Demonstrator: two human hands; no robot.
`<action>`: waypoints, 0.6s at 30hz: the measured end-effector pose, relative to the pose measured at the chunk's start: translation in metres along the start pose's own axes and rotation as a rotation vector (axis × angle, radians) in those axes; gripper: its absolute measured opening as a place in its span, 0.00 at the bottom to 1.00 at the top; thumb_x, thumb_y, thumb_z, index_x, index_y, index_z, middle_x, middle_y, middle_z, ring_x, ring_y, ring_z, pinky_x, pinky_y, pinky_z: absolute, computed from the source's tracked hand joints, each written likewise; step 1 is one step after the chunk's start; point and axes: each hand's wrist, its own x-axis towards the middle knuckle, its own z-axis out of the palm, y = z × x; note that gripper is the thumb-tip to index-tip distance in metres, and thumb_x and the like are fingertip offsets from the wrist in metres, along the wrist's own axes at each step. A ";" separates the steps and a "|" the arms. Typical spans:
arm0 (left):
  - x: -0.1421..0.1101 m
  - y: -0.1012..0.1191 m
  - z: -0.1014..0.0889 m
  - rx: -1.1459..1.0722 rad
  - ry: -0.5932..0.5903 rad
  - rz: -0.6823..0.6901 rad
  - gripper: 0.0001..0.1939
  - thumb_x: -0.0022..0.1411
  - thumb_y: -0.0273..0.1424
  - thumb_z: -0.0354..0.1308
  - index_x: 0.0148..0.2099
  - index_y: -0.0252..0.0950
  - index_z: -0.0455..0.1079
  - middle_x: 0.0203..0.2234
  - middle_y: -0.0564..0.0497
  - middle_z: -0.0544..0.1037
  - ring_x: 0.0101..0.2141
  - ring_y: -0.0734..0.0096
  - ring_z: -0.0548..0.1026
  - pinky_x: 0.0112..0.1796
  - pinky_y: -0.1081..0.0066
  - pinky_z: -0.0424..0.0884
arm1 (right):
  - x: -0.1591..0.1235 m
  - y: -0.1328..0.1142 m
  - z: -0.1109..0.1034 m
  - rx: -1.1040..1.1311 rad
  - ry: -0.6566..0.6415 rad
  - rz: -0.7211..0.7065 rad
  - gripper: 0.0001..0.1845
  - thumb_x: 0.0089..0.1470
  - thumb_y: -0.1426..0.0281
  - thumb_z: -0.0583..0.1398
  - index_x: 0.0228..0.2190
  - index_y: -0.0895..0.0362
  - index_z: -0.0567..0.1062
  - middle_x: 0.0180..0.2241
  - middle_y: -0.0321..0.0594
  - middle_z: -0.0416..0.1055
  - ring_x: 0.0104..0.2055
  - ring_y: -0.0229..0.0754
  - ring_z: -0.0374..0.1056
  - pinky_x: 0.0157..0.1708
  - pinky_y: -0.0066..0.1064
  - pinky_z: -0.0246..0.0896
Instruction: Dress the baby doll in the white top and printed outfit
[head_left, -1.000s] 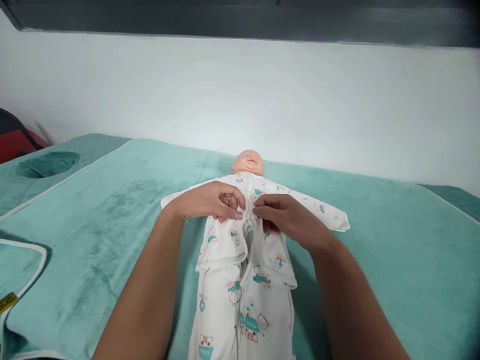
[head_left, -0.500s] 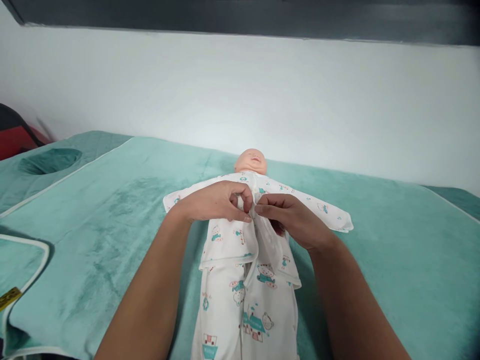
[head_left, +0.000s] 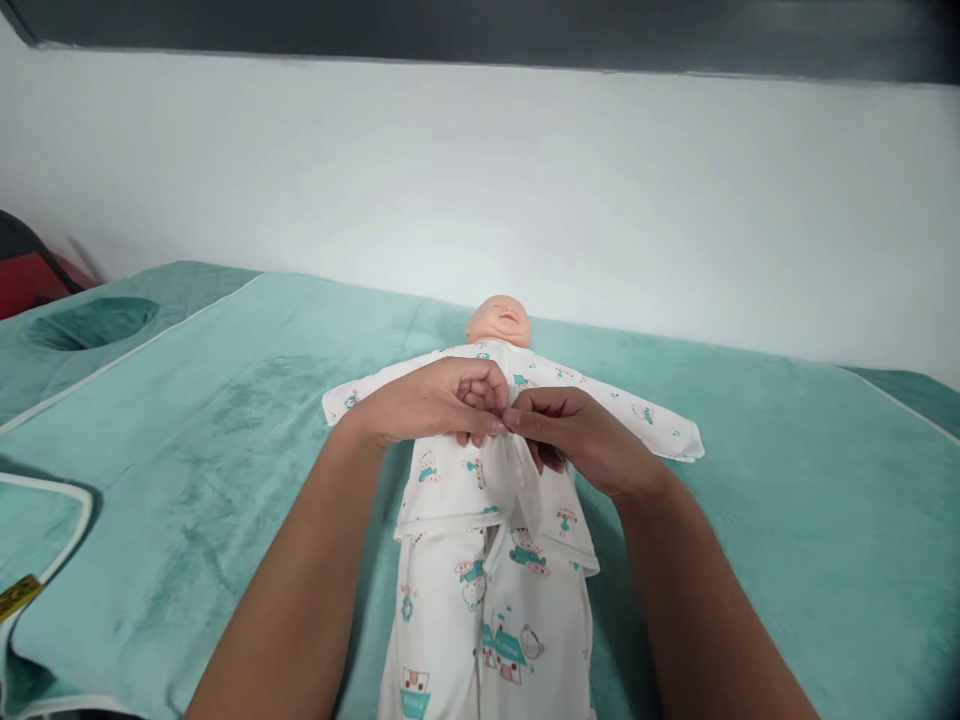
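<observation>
A baby doll [head_left: 498, 320] lies on its back, dressed in a white long-sleeved baby shirt [head_left: 454, 490] printed with small animals and white printed trousers [head_left: 442, 620]. Over the chest, my left hand [head_left: 450, 400] pinches the shirt's front edge between thumb and fingers. Directly beside it, my right hand [head_left: 577, 430] grips the other front edge, its fingertips meeting those of my left. Whatever fastener lies between the fingertips is hidden. Below my hands the shirt's front panels hang loosely apart over the trousers.
A teal plush cover [head_left: 225, 480] with white piping spreads under the doll. At the left is a round hollow [head_left: 94, 322] in the teal padding, with a red and black object [head_left: 30, 275] behind it. A white wall [head_left: 465, 180] rises behind.
My fingertips have come together at the shirt front, the left fingers curling in more. The loose front panel has dropped flatter. The view has shifted very slightly.
</observation>
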 end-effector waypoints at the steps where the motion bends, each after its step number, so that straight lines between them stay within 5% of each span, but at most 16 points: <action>1: -0.001 0.000 -0.001 0.008 -0.009 -0.025 0.07 0.57 0.31 0.62 0.37 0.37 0.67 0.23 0.56 0.72 0.26 0.76 0.71 0.26 0.75 0.67 | 0.000 0.000 0.000 0.007 -0.004 0.003 0.17 0.56 0.61 0.62 0.21 0.57 0.69 0.16 0.30 0.63 0.19 0.31 0.58 0.19 0.24 0.48; 7: -0.001 0.002 -0.002 0.054 0.009 -0.130 0.10 0.55 0.31 0.64 0.40 0.38 0.69 0.27 0.55 0.75 0.27 0.75 0.74 0.25 0.76 0.68 | 0.001 0.001 -0.002 0.048 0.019 0.026 0.17 0.54 0.59 0.64 0.21 0.57 0.70 0.17 0.30 0.63 0.19 0.31 0.59 0.18 0.24 0.48; 18: 0.003 -0.009 -0.002 -0.116 -0.010 0.051 0.09 0.56 0.30 0.64 0.36 0.36 0.67 0.25 0.56 0.70 0.24 0.79 0.70 0.25 0.76 0.68 | 0.000 -0.001 0.001 0.040 0.031 0.028 0.22 0.52 0.55 0.64 0.19 0.56 0.66 0.16 0.30 0.62 0.18 0.31 0.57 0.18 0.25 0.48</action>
